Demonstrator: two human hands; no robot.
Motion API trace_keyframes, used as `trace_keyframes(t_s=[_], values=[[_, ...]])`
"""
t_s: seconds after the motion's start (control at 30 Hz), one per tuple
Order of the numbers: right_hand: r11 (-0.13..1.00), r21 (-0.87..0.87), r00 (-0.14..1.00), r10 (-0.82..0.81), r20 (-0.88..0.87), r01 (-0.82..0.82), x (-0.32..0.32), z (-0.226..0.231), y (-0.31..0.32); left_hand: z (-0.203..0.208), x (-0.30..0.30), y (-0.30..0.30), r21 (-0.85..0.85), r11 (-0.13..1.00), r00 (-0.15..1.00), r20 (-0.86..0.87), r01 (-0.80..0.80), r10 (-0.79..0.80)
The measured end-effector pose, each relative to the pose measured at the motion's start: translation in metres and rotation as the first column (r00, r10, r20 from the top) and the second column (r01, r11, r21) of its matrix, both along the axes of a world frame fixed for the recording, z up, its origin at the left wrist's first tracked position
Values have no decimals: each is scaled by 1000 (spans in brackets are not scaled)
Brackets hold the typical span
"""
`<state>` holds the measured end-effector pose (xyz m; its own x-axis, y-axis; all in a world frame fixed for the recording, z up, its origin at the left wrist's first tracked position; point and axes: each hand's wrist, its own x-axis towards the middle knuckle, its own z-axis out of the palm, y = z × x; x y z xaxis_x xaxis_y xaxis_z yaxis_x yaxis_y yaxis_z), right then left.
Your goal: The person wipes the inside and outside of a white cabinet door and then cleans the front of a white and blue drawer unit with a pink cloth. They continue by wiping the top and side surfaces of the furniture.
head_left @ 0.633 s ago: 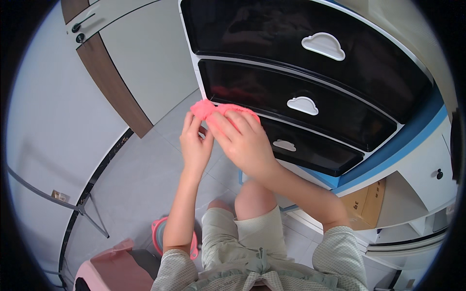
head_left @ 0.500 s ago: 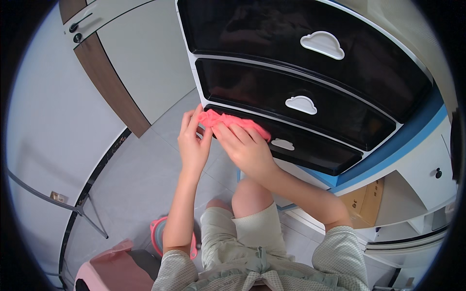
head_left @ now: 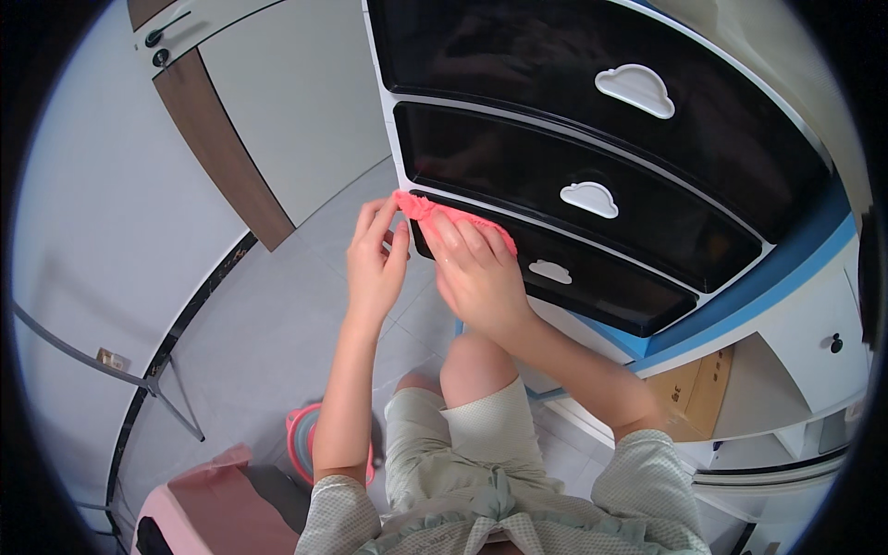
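A coral-pink cloth (head_left: 413, 205) lies bunched against the upper left part of the lowest black drawer front (head_left: 620, 298). My right hand (head_left: 483, 285) holds it there, fingers bent over the fabric and pressing it to the drawer. Beside the drawer unit's left edge is my left hand (head_left: 372, 264), its thumb apart from its curved fingers. The left index fingertip meets the cloth's left end; I cannot tell whether it grips any fabric. White cloud-shaped handles mark the lowest drawer, the middle drawer (head_left: 499, 180) and the upper drawer (head_left: 527, 69).
A door (head_left: 287, 102) stands beyond the drawers at the left. By my left forearm is a pink-rimmed grey basin (head_left: 301, 444), with a pink object (head_left: 190, 504) near it. A grey metal frame (head_left: 83, 356) runs along the left wall. A cardboard box (head_left: 694, 393) sits in a right-hand shelf.
The view has shifted, so the drawers appear farther right. Both hands stay at the lowest drawer's left end, and the cloth is more bunched under my right fingers.
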<state>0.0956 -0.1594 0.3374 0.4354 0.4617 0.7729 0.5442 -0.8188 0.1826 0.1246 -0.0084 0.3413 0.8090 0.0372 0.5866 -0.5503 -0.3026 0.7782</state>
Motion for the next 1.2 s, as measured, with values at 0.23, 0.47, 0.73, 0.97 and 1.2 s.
trace_keyframes(t_s=[0.23,0.47,0.73,0.97,1.2], values=[[996,-53,997,-70,39,72,4,-35,7,-3,0,-4,-41,999,1000,-18,24,-24],[999,27,993,-14,-119,17,-11,-36,4,-6,0,-3,14,1000,1000,8,6,-6],[998,67,995,-10,-94,17,-9,7,7,1,-1,0,-44,993,992,-61,112,-114],[996,-38,966,-83,-244,76,-35,23,-29,-4,3,-1,157,983,994,73,-92,81],[988,4,937,-146,-318,155,-76,32,-66,-3,4,0,209,966,985,116,-151,129]])
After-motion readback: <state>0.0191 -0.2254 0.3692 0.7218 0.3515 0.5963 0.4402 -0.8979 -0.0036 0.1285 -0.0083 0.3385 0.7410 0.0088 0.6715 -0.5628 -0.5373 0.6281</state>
